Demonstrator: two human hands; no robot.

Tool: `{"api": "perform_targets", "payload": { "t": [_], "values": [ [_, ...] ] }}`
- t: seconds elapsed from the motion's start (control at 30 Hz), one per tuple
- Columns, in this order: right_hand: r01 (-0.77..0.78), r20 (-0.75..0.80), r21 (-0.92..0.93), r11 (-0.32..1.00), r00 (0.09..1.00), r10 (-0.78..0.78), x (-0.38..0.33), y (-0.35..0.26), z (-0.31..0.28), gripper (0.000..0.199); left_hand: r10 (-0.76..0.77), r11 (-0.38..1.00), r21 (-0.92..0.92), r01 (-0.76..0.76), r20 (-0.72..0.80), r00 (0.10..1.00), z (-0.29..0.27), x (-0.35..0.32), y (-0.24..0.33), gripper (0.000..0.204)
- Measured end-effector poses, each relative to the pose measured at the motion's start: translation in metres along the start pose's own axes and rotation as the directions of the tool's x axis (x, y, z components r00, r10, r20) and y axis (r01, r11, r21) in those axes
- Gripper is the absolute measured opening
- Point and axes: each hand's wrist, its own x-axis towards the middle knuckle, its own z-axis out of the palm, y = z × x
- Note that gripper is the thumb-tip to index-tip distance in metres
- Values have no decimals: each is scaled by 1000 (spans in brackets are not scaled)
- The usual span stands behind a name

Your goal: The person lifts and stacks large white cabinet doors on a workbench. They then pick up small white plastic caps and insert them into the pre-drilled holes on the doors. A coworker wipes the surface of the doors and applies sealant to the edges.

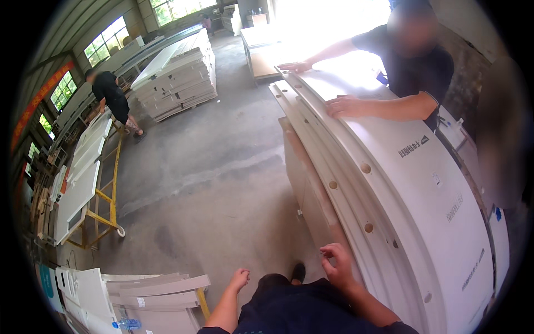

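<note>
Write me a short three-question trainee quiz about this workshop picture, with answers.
1. Multiple choice: what colour is the frame of the wheeled rack at left? A) blue B) yellow C) green
2. True or false: the wearer's right hand is nearer the stacked panels at right than the left hand is.
3. Fill in: the clear bottle at lower left has a ___ cap.

Key: 1. B; 2. true; 3. blue

From where I stand: right hand (337, 264) half-curled, just beside white panel stack (364, 203). Co-worker's hands (346, 106) on top panel (445, 189), well ahead of it. Left hand (240, 279) loosely curled, greyish boards (158, 301) and bottle (130, 323) to its left.
</note>
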Motion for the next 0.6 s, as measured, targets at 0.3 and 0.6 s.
{"api": "perform_targets", "payload": {
  "t": [0.3, 0.6],
  "values": [
    [-234, -231, -109, 966, 951, 205, 37, 25, 9, 24, -203, 974, 131, 186, 131, 970, -24, 79, 19, 27],
    [-365, -344, -156, 918, 891, 295, 99, 1, 55, 20, -105, 946, 323, 24, 237, 966, -51, 224, 169, 31]
  ]
}}
